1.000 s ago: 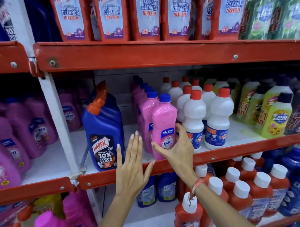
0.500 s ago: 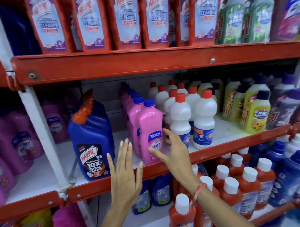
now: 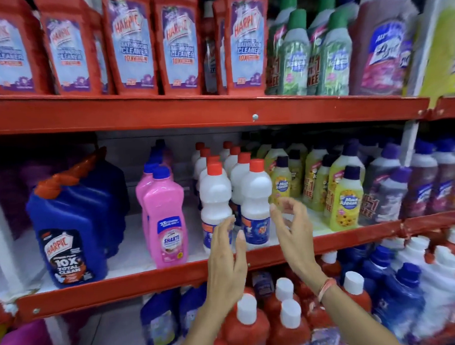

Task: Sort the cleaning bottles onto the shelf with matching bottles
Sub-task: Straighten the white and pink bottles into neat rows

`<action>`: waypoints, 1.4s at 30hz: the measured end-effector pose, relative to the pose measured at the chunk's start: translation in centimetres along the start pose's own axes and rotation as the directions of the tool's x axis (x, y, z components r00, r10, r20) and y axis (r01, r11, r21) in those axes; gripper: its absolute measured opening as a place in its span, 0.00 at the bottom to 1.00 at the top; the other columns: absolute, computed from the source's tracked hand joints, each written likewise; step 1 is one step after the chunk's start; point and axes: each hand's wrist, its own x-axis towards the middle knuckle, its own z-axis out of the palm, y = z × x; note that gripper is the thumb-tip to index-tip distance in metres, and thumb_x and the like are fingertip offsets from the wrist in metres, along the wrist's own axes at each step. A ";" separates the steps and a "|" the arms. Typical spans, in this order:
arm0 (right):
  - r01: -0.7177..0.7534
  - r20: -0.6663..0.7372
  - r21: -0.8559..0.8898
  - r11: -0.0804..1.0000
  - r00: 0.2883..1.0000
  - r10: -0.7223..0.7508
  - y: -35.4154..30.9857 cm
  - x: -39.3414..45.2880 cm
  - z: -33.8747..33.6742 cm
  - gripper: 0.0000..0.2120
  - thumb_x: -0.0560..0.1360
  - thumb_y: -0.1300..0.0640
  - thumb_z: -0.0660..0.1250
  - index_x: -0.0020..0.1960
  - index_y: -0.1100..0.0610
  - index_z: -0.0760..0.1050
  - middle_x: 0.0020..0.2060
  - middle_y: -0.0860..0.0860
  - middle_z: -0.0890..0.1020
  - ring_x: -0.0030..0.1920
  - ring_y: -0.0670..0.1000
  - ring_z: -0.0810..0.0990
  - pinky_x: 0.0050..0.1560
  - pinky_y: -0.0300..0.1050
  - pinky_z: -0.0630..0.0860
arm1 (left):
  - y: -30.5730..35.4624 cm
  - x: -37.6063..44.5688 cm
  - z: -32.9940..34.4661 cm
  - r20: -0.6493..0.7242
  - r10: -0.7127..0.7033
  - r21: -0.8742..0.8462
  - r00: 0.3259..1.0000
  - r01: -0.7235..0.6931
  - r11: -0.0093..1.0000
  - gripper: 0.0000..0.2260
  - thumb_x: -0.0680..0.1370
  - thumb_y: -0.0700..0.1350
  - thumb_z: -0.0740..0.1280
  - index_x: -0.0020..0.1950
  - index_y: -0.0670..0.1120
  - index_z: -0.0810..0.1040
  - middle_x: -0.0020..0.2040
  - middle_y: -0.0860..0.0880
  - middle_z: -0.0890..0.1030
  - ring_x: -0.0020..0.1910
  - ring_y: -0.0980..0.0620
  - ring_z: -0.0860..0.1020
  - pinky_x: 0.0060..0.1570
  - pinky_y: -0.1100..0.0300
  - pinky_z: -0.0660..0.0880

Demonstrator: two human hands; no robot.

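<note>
Glossy plastic pink bottle (image 3: 164, 221), matt white plastic bottles (image 3: 255, 197), painted red metal shelf (image 3: 193, 114).

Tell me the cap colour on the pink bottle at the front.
Blue, on the pink bottle; clearest in the head view.

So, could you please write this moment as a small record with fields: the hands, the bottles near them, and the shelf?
left hand: open, fingers up, in front of the left front white plastic bottle with red cap; contact unclear
right hand: open, curled, beside the right front white red-capped bottle; no grip seen
left neighbours: pink plastic bottle with blue cap, upright; large blue Harpic bottle with orange nozzle
right neighbours: yellow-green bottles with dark caps
shelf: red metal shelf edge, middle level
</note>
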 end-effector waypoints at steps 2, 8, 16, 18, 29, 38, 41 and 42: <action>-0.142 0.196 0.020 0.990 0.971 0.136 0.3 0.9 -0.9 0.30 0.77 0.39 0.61 0.74 0.52 0.63 0.68 0.47 0.72 0.67 0.47 0.72 0.65 0.46 0.71 | 0.4 -0.2 1.4 0.071 -0.165 -0.039 0.984 0.168 0.985 0.31 0.79 0.66 0.50 0.77 0.51 0.61 0.75 0.55 0.67 0.73 0.60 0.65 0.74 0.56 0.64; -0.235 0.490 -0.020 0.972 0.845 0.214 1.1 1.4 -1.6 0.30 0.79 0.36 0.53 0.79 0.45 0.55 0.66 0.39 0.71 0.64 0.40 0.69 0.65 0.38 0.62 | 2.0 0.7 3.0 0.211 -0.242 -0.017 0.947 0.251 0.968 0.31 0.77 0.65 0.46 0.80 0.57 0.51 0.78 0.62 0.54 0.75 0.68 0.53 0.70 0.76 0.49; -0.185 0.502 -0.038 0.982 0.846 0.179 2.2 1.3 -2.1 0.30 0.77 0.31 0.52 0.76 0.41 0.63 0.66 0.37 0.73 0.66 0.41 0.74 0.68 0.40 0.67 | 1.3 1.3 3.2 0.203 -0.303 -0.046 0.931 0.318 0.947 0.36 0.73 0.76 0.43 0.78 0.63 0.58 0.77 0.61 0.64 0.76 0.61 0.62 0.77 0.55 0.58; -0.199 0.497 -0.042 0.979 0.846 0.193 2.8 1.3 -2.1 0.36 0.72 0.24 0.51 0.75 0.39 0.63 0.68 0.42 0.77 0.67 0.46 0.77 0.72 0.48 0.69 | 1.2 1.4 3.0 0.199 -0.332 -0.046 0.922 0.348 0.937 0.34 0.76 0.73 0.44 0.78 0.61 0.60 0.76 0.62 0.64 0.76 0.60 0.62 0.77 0.56 0.58; 0.013 0.000 0.105 0.994 1.000 -0.013 -1.1 -1.1 -0.3 0.11 0.81 0.48 0.61 0.56 0.51 0.78 0.50 0.49 0.83 0.50 0.43 0.81 0.49 0.34 0.74 | 1.7 0.0 1.1 -0.260 -0.145 0.048 0.955 0.163 0.986 0.19 0.81 0.61 0.49 0.52 0.56 0.77 0.49 0.56 0.79 0.52 0.59 0.78 0.56 0.55 0.75; -0.409 0.571 0.314 0.857 0.803 0.174 -4.6 -1.3 4.1 0.29 0.79 0.37 0.56 0.75 0.50 0.64 0.68 0.43 0.72 0.68 0.45 0.71 0.72 0.46 0.67 | 1.6 0.3 -1.8 -0.160 -0.331 0.001 0.930 0.336 0.942 0.31 0.78 0.64 0.44 0.80 0.54 0.55 0.79 0.56 0.61 0.74 0.61 0.58 0.70 0.64 0.55; -0.387 0.568 0.314 0.867 0.808 0.155 -4.9 -0.8 3.9 0.10 0.84 0.50 0.52 0.62 0.44 0.69 0.58 0.42 0.76 0.62 0.44 0.75 0.66 0.42 0.71 | 2.1 0.5 -2.6 -0.049 -0.345 0.000 0.937 0.346 0.938 0.29 0.78 0.64 0.42 0.79 0.60 0.55 0.74 0.61 0.63 0.70 0.65 0.60 0.65 0.73 0.56; -0.370 0.576 0.301 0.879 0.805 0.142 -4.9 -0.9 3.9 0.09 0.84 0.49 0.52 0.60 0.42 0.69 0.57 0.40 0.77 0.61 0.43 0.77 0.67 0.43 0.71 | 2.3 0.6 -2.8 -0.023 -0.359 -0.003 0.933 0.359 0.933 0.29 0.78 0.65 0.42 0.79 0.62 0.56 0.72 0.62 0.66 0.68 0.66 0.62 0.62 0.75 0.58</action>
